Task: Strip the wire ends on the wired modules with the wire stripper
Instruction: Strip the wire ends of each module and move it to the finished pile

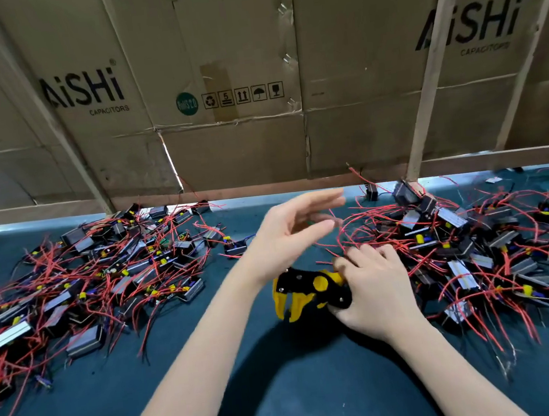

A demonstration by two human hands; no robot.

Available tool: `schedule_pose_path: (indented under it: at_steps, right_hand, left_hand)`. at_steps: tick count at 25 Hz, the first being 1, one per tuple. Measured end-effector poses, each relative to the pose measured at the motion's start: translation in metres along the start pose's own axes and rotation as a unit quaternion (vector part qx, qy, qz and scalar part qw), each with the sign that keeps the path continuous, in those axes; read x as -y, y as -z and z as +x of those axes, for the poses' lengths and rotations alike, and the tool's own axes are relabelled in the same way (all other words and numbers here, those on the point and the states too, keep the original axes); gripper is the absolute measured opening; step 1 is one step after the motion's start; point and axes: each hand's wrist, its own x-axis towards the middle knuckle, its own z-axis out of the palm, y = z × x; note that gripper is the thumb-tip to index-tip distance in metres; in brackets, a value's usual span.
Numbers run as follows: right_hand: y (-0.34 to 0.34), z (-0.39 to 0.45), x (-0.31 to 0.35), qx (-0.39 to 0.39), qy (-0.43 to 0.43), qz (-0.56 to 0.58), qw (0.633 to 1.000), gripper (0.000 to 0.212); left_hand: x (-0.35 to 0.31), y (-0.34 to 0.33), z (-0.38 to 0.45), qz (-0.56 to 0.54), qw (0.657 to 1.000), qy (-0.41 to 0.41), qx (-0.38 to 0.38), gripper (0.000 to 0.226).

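Teal mat (287,394) (cardboard wall (258,141) behind) bears wired modules (86,280).

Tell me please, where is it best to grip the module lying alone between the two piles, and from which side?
Probably grip the lone module by its boxy black body, coming from the near side with the open left hand. Its red wires trail off toward the left pile, so the near face looks free.
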Motion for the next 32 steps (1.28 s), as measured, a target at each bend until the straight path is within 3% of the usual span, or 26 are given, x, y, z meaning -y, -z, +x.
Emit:
schedule_pose_path:
  at_steps: [3,6,8,10,11,13,15,17,20,22,23,26,30,32]
  right_hand:
    - [-0.002,0.001,-0.004,-0.021,-0.038,0.011,0.999,0.045]
    - [0.001,0.002,-0.005,-0.047,-0.081,0.055,0.994,0.042]
    - [0.003,0.004,-0.004,-0.074,-0.102,0.148,0.981,0.035]
    - [0.004,0.004,0.000,-0.077,-0.107,0.302,0.944,0.030]
    - [0.004,0.004,0.003,-0.065,-0.106,0.376,0.918,0.031]
    - [0.003,0.003,0.010,-0.043,-0.104,0.453,0.885,0.034]
    - [0.002,0.003,0.015,-0.023,-0.098,0.458,0.883,0.039]
    - [0.003,0.003,0.015,0.005,-0.099,0.461,0.882,0.044]
    - [0.004,0.002,0.007,0.017,-0.100,0.390,0.915,0.044]
    - [0.003,0.005,0.001,-0.015,-0.126,0.284,0.950,0.044]
    - [0.003,0.006,-0.002,-0.028,-0.164,0.263,0.950,0.045]
    - [0.001,0.006,-0.007,-0.076,-0.245,0.305,0.917,0.044]
    - [0.003,0.004,-0.006,-0.081,-0.229,0.553,0.797,0.035]
    - [0.005,0.006,-0.002,-0.050,-0.227,0.602,0.764,0.037]
  left_hand:
    - [0.027,0.048,-0.028,0.069,0.967,0.030,-0.242,0.029]
    - [0.057,0.093,-0.061,0.229,0.872,0.080,-0.425,0.024]
    - [0.072,0.118,-0.085,0.397,0.770,0.130,-0.482,0.017]
    - [0.083,0.141,-0.105,0.444,0.711,0.249,-0.485,0.014]
    - [0.085,0.148,-0.111,0.433,0.703,0.327,-0.460,0.014]
    - [0.089,0.155,-0.121,0.408,0.721,0.418,-0.373,0.022]
    - [0.088,0.154,-0.124,0.413,0.735,0.426,-0.329,0.028]
    - [0.087,0.154,-0.123,0.436,0.722,0.427,-0.324,0.030]
    - [0.089,0.154,-0.120,0.461,0.698,0.446,-0.318,0.031]
    - [0.090,0.151,-0.119,0.460,0.701,0.425,-0.340,0.024]
    - [0.091,0.149,-0.117,0.460,0.705,0.410,-0.351,0.020]
    - [0.091,0.144,-0.114,0.471,0.710,0.395,-0.342,0.013]
    - [0.093,0.142,-0.113,0.475,0.707,0.394,-0.344,0.009]
    - [0.093,0.138,-0.111,0.500,0.694,0.377,-0.354,0.014]
